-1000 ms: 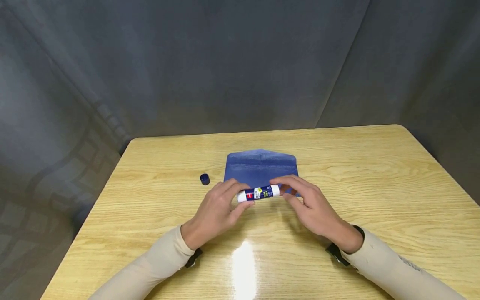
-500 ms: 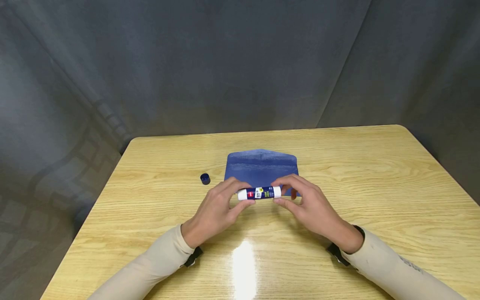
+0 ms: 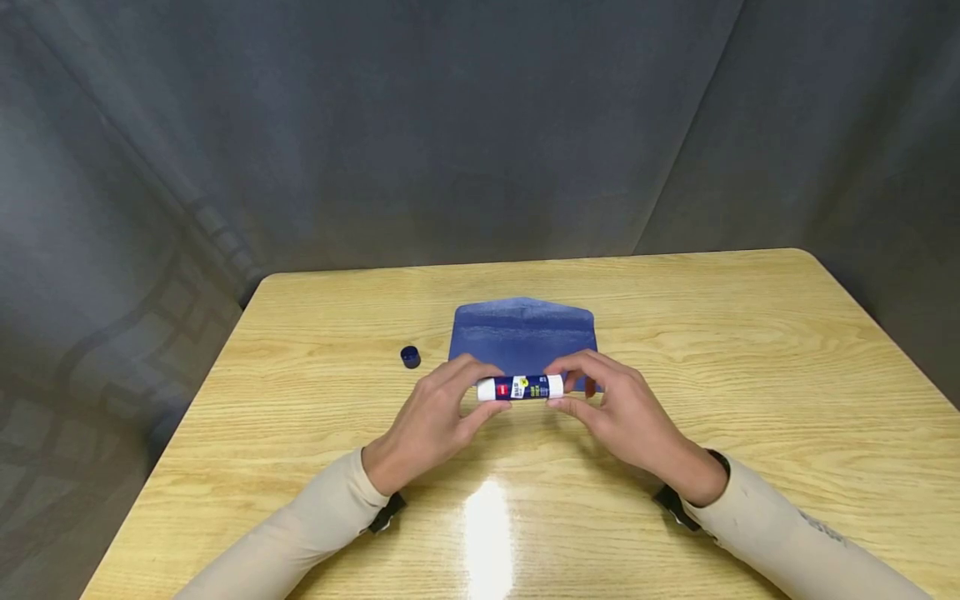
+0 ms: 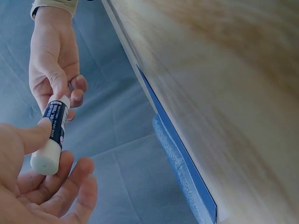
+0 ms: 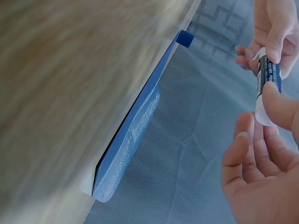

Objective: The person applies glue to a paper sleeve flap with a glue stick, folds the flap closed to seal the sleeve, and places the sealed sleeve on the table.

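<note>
A glue stick (image 3: 519,387) with a dark blue label and white ends is held level above the table. My left hand (image 3: 437,408) pinches its left end between thumb and fingers. At the other end, my right hand (image 3: 617,410) pinches it by the white part; the wrist views show both thumbs on the tube. Beneath and behind the hands lies a blue envelope (image 3: 522,333), its flap opened toward the back and its near part hidden by the hands. Left of the envelope, a dark blue cap (image 3: 410,357) sits on the table.
The wooden table (image 3: 712,333) has a bright reflection near its front. Grey curtains (image 3: 465,133) hang behind and at both sides of it.
My right thumb and fingers have closed on the right end of the glue stick. The tube has turned from slightly tilted to level. The left hand has barely moved.
</note>
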A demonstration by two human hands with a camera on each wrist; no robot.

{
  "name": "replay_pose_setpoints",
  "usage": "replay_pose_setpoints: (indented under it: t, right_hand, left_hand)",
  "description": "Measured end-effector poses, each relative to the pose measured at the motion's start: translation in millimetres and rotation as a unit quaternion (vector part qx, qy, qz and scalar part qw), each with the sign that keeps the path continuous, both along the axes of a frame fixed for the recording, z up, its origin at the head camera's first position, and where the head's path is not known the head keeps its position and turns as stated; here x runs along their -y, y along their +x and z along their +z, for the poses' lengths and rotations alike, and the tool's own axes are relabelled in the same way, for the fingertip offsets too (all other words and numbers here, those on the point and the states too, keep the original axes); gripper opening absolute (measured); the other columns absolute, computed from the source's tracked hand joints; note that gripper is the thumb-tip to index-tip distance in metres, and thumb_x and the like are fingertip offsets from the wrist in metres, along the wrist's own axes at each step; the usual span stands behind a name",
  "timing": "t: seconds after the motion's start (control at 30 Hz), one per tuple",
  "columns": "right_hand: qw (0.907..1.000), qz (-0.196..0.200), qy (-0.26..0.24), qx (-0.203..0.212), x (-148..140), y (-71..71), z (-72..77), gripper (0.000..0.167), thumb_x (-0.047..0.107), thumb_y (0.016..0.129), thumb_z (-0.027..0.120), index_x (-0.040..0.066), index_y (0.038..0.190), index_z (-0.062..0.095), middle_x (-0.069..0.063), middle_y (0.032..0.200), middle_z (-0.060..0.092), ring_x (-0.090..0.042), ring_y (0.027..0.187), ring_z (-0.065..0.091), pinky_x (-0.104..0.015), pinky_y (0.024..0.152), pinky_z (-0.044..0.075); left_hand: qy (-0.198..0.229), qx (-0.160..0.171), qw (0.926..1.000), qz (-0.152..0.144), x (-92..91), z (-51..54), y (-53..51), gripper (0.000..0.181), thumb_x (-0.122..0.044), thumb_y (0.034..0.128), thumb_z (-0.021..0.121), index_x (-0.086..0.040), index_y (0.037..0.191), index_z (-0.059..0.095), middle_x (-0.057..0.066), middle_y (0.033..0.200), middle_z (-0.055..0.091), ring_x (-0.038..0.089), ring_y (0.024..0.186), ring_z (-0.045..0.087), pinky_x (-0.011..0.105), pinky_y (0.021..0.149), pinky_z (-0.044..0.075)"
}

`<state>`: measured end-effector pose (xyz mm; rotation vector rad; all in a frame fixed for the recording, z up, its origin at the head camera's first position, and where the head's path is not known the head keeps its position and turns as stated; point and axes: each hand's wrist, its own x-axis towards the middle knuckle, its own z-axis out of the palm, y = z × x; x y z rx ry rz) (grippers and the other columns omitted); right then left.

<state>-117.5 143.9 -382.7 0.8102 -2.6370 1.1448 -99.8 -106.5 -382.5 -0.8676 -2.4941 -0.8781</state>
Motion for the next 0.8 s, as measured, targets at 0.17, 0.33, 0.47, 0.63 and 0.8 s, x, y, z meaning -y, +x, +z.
replay_pose_setpoints:
  t: [0.17, 0.33, 0.47, 0.63, 0.8]
  right_hand:
    - [1.0000, -0.003, 0.002, -0.003, 1.1, 0.5, -0.2, 0.035, 0.013, 0.080, 0.083, 0.024, 0.110, 0.070, 0.012, 0.087, 0.064, -0.005, 0.076, 0.053, -0.022, 0.063, 0.044]
    - [0.9999, -0.004, 0.008, -0.004, 1.6, 1.3, -0.7, 0.033, 0.013, 0.080, 0.083, 0.023, 0.110, 0.070, 0.013, 0.086, 0.063, -0.003, 0.076, 0.055, -0.023, 0.067, 0.047]
    - [0.9997, 0.000, 0.022, -0.003, 1.0, 1.6, -1.7, 0.026, 0.018, 0.086, 0.079, 0.022, 0.110, 0.071, 0.014, 0.085, 0.063, -0.001, 0.076, 0.055, -0.024, 0.070, 0.047]
    - [0.9991, 0.010, 0.038, 0.015, 0.0, 2.2, -1.8, 0.010, 0.025, 0.098, 0.063, 0.020, 0.100, 0.071, 0.013, 0.082, 0.060, -0.004, 0.070, 0.050, -0.022, 0.063, 0.043]
    - [0.9976, 0.008, 0.041, 0.054, 0.7, 2.4, -1.0, 0.037, 0.030, 0.106, 0.047, 0.017, 0.075, 0.063, 0.008, 0.067, 0.055, -0.004, 0.054, 0.042, -0.022, 0.053, 0.038]
  left_hand:
    - [-0.002, -0.007, 1.0000, -0.003, -0.1, -0.4, -0.3, 0.030, -0.016, 0.0815, 0.082, -0.007, 0.107, 0.070, 0.000, 0.094, 0.069, 0.009, 0.078, 0.061, 0.026, 0.066, 0.056]
    - [-0.017, -0.025, 0.9995, 0.004, -0.7, -0.3, -0.8, 0.030, -0.018, 0.0807, 0.083, -0.008, 0.106, 0.071, -0.001, 0.093, 0.070, 0.009, 0.079, 0.063, 0.024, 0.070, 0.055]
    - [-0.022, -0.030, 0.9993, 0.007, -0.9, -0.2, -0.9, 0.030, -0.019, 0.0804, 0.083, -0.008, 0.106, 0.071, -0.001, 0.093, 0.070, 0.010, 0.080, 0.064, 0.025, 0.073, 0.055]
    - [-0.022, -0.034, 0.9992, 0.002, -1.3, 1.1, 0.1, 0.030, -0.019, 0.0801, 0.083, -0.009, 0.105, 0.071, -0.001, 0.094, 0.070, 0.009, 0.081, 0.065, 0.024, 0.075, 0.056]
    - [-0.028, -0.051, 0.9983, -0.008, -2.2, 1.7, 1.7, 0.032, -0.020, 0.0797, 0.084, -0.008, 0.107, 0.071, -0.001, 0.095, 0.071, 0.010, 0.084, 0.065, 0.024, 0.076, 0.055]
